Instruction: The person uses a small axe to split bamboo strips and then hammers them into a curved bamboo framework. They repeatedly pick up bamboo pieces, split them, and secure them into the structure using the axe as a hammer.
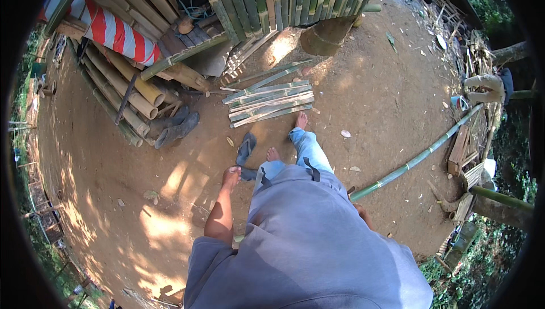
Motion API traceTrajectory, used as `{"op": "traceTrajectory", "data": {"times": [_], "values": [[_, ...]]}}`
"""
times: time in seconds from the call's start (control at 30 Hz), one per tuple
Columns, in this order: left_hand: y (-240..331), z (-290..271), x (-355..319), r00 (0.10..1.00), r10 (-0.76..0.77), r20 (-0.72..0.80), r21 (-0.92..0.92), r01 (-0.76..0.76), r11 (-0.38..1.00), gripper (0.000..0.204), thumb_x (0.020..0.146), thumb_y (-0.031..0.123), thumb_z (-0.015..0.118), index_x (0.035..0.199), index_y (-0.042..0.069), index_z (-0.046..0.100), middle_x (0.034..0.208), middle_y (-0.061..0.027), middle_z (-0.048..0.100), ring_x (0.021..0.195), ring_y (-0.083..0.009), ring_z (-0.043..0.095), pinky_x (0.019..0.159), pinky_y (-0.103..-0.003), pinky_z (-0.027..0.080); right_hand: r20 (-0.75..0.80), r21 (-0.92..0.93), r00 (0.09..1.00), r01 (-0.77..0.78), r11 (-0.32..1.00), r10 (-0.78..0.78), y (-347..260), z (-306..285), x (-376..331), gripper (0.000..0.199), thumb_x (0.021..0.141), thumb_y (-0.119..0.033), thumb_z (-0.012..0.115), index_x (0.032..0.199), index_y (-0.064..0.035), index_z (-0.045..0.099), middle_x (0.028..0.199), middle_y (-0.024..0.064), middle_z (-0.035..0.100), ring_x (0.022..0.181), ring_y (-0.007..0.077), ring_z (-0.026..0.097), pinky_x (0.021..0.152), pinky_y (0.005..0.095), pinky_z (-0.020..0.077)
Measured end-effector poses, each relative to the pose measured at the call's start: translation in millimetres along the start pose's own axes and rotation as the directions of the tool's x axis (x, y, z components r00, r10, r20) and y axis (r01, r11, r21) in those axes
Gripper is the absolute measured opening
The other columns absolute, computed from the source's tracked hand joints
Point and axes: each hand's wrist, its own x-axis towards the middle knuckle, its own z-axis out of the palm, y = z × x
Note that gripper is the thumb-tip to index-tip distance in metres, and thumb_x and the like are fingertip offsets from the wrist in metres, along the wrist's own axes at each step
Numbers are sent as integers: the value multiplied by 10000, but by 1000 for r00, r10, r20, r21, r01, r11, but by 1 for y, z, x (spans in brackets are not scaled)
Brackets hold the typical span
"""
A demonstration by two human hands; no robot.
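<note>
A long green bamboo pole point(417, 163) slants from the right side of the yard in to my right hip. My right hand point(363, 213) is beside its near end, mostly hidden by my grey shirt; it seems closed around the pole. A short green piece shows at the other side of my body. My left hand point(231, 177) hangs by my left thigh, fingers curled in, with nothing seen in it. Ahead of my bare feet, split bamboo strips point(269, 103) lie side by side on the dirt ground.
Grey sandals point(246, 149) lie near my left foot. Dark boots point(177, 128) stand beside stacked bamboo poles point(128, 96) at left. A bamboo-slat structure point(289, 0) and a tree stump point(325, 38) are ahead. A person point(487, 86) is at far right, near a bucket point(459, 103).
</note>
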Motion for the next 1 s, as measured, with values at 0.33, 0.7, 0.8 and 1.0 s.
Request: {"op": "traceTrajectory", "data": {"times": [0.33, 0.7, 0.8, 1.0], "values": [[-78, 35, -52, 989, -109, -104, -281, 76, 957, 212, 940, 248, 635, 1016, 50, 626, 703, 28, 555, 576, -85, 504, 491, -248, 406, 48, 58, 995, 84, 995, -87, -118, -46, 18, 286, 946, -273, 529, 889, 5, 566, 677, 118, 583, 536, 231, 580, 463, 410, 477], [-54, 177, -33, 955, 169, -242, 262, -103, 960, 357, 880, 332, 689, 1098, 54, 638, 913, -97, 672, 869, -259, 653, 794, -353, 513, -7, -152, 906, 417, 896, -422, -158, -109, 56, 316, 888, -331, 621, 795, -42, 530, 609, 27, 503, 476, 151, 499, 424, 326, 423], [-50, 208, -51, 968, 134, -211, 604, 21, 797, 400, 837, 378, 711, 1115, 100, 640, 1159, -167, 611, 1133, -337, 568, 969, -433, 436, 56, -92, 953, 303, 949, -299, -136, -107, 60, 302, 880, -319, 629, 800, -48, 523, 609, 17, 500, 479, 143, 494, 423, 322, 415], [-49, 206, -81, 965, 90, -246, 551, 63, 832, 404, 820, 391, 719, 1113, 127, 630, 1222, -162, 565, 1212, -342, 497, 1006, -452, 392, 173, -130, 959, 247, 960, -224, -96, -67, 50, 307, 869, -310, 628, 756, -35, 551, 610, 40, 525, 476, 166, 507, 430, 354, 422]]}}
